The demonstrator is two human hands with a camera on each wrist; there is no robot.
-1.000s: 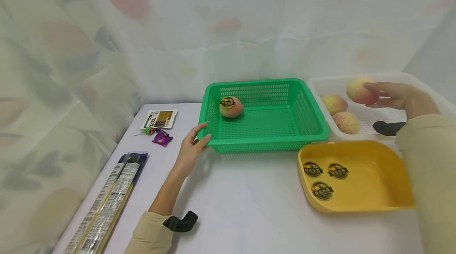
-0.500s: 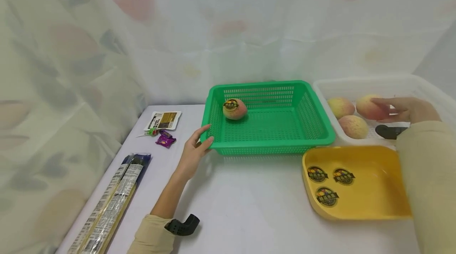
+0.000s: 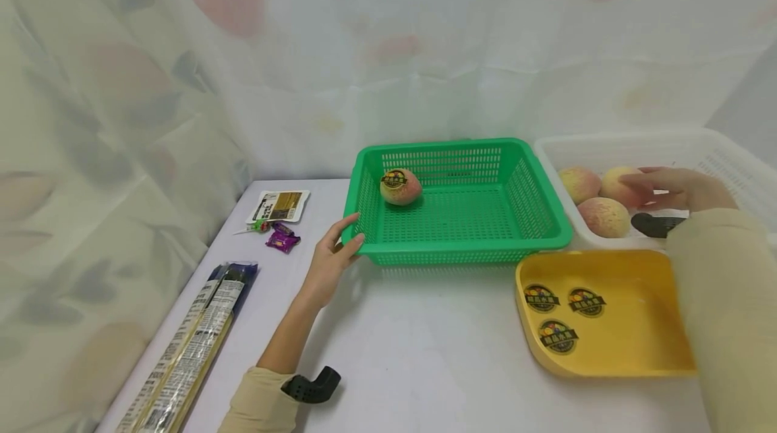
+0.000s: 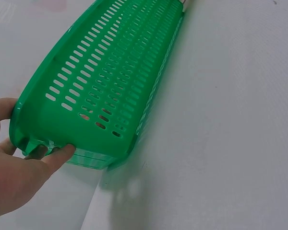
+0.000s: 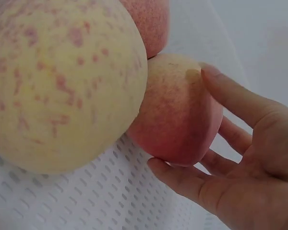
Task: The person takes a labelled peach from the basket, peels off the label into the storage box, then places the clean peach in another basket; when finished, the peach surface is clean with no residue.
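Observation:
My left hand (image 3: pixel 328 259) grips the near left corner of a green plastic basket (image 3: pixel 449 244); in the left wrist view thumb and fingers lie on either side of its rim. Inside that basket, at the left, sits a peach (image 3: pixel 400 191) with a dark fruit sticker (image 3: pixel 394 179). My right hand (image 3: pixel 692 189) is in a white basket (image 3: pixel 583 239), its thumb and fingers around a yellow-red peach (image 5: pixel 175 110). Two more peaches lie against it: a speckled one (image 5: pixel 62 86) in front and a redder one (image 5: pixel 151 26) behind. No sticker shows on these three.
A yellow tray (image 3: pixel 631 325) with several stickers (image 3: pixel 558 336) stands in front of the white basket, partly behind my right sleeve. To the left lie a white-brown packet (image 3: pixel 278 206), a lollipop (image 3: pixel 261 224), purple candies (image 3: pixel 282 241) and a long noodle-like pack (image 3: pixel 194 345).
My right hand has lowered the peach into the white basket and moved it left against the other two. The left hand keeps its hold on the green basket.

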